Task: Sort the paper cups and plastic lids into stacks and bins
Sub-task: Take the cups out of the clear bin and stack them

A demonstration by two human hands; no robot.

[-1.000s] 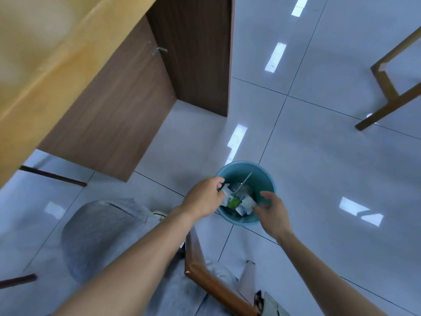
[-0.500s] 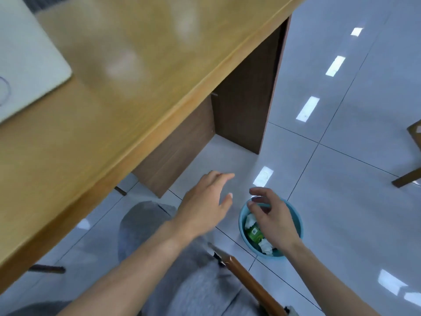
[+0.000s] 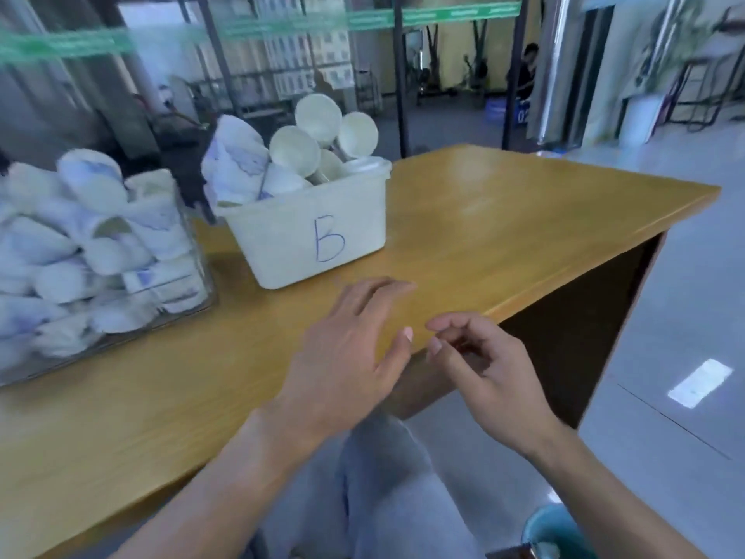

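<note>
Hands first, from the head view: both hover over the near edge of the wooden table, empty, close together but not touching. The left hand is held palm down with its fingers spread and nearly straight, the fingertips pointing toward the white bin and the thumb stretched out to the right. It floats above the tabletop; whether it touches the wood I cannot tell. The right hand sits just beside it, past the table's edge, its fingers loosely curled inward with the thumb and forefinger near each other and nothing between them. Both forearms are bare and reach in from the bottom of the picture, over a lap in grey trousers.

On the table, straight ahead of the left hand, stands the white bin with a blue letter B written on its front. It is heaped above the rim with paper cups, most lying tilted with their round bottoms facing out, and one blue-patterned cup leaning at the left side. To the left, near the table's edge of view, a clear container is packed full of more white and blue-patterned cups jumbled on their sides. No loose cup or lid lies on the bare tabletop.

Down at the lower right, on the floor behind the right forearm, part of a teal bucket shows; its contents are too blurred to tell.
</note>
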